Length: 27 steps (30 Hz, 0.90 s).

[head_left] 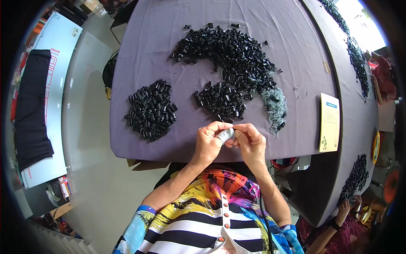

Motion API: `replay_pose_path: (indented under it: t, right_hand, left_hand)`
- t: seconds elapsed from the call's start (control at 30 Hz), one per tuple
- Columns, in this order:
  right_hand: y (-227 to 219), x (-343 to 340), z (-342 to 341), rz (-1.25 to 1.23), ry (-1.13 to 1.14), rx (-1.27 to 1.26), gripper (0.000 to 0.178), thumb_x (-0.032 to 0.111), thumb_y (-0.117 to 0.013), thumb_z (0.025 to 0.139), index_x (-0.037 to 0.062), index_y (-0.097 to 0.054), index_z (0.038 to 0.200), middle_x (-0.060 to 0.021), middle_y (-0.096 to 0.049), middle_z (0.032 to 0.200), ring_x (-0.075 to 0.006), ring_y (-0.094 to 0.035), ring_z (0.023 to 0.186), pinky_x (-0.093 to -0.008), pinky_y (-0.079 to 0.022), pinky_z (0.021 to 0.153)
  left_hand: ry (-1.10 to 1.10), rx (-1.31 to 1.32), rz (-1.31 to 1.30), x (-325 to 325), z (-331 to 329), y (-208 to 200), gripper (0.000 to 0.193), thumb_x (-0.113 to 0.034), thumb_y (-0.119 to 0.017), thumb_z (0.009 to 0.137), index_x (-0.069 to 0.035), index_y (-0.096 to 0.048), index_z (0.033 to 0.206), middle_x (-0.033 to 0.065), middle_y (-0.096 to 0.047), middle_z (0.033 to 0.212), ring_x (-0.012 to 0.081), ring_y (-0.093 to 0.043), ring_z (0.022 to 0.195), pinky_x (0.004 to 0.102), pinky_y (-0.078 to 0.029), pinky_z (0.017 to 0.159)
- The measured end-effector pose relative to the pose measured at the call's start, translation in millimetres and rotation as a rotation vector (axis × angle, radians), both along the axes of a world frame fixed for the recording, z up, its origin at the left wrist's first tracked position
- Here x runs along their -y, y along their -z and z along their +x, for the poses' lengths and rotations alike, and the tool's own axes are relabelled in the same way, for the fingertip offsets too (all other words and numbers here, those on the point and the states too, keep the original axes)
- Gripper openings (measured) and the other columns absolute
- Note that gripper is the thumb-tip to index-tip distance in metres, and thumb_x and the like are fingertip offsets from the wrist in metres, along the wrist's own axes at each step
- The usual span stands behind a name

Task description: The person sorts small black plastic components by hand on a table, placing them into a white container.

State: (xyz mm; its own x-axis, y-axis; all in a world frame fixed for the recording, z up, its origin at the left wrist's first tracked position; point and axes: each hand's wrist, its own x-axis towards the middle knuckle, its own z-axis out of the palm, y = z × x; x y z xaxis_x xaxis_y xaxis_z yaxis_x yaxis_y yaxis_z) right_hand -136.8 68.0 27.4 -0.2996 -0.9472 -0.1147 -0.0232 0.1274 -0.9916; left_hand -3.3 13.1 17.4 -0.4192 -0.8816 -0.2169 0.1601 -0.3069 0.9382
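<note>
My left hand [206, 143] and my right hand [253, 144] meet at the table's near edge, fingertips pinched close together. What sits between them is tiny and mostly hidden by the fingers. A greyish wrap [225, 135] shows between the hands, apparently around a finger. Just beyond my fingers lies a small heap of black plastic pieces [220, 100], joined to a larger black heap [228, 48] farther out. To the right is a pile of small clear pieces [275, 108] with a few black ones among them. A separate heap of black pieces [151, 111] lies at left.
A purple-grey cloth covers the table [144, 38]. Right of the clear pile lies a yellow booklet [329, 122], with a rubber band [326, 67] beyond it. Across a gap, another table carries black heaps [355, 178], where a co-worker's hand [343, 211] works.
</note>
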Motion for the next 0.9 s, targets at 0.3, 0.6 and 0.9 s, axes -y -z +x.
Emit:
replay_pose_path:
  t: [0.3, 0.6, 0.9]
  right_hand:
    - [0.5, 0.6, 6.2, -0.183, 0.016, -0.435, 0.014, -0.004, -0.063, 0.083, 0.0008, -0.064, 0.097, -0.0110, -0.065, 0.086, -0.0191, -0.065, 0.070, -0.0286, -0.052, 0.062]
    - [-1.5, 6.5, -0.8, -0.346, -0.117, -0.790, 0.020, -0.004, -0.063, 0.082, 0.0009, -0.058, 0.100, -0.0135, -0.063, 0.087, -0.0285, -0.063, 0.075, -0.0348, -0.051, 0.068]
    - [7.2, 1.6, -0.2, -0.357, -0.166, -0.859, 0.032, -0.008, -0.062, 0.076, 0.0000, -0.056, 0.107, -0.0159, -0.062, 0.094, -0.0333, -0.060, 0.083, -0.0394, -0.049, 0.073]
  left_hand:
    - [0.012, 0.281, -0.132, -13.0, 0.4, -2.2, 0.019, 0.007, -0.049, 0.091, 0.004, -0.062, 0.104, 0.0070, -0.068, 0.080, 0.0099, -0.064, 0.066, 0.0250, -0.055, 0.061]
    - [0.207, 0.376, -0.501, 6.6, 8.2, -6.3, 0.017, 0.004, -0.048, 0.090, 0.003, -0.059, 0.103, 0.0096, -0.064, 0.075, 0.0137, -0.064, 0.064, 0.0271, -0.051, 0.056]
    - [0.071, 0.285, -0.132, 1.1, 4.3, 3.5, 0.006, -0.002, -0.064, 0.088, 0.001, -0.063, 0.092, 0.0032, -0.065, 0.076, 0.0035, -0.053, 0.069, 0.0237, -0.046, 0.059]
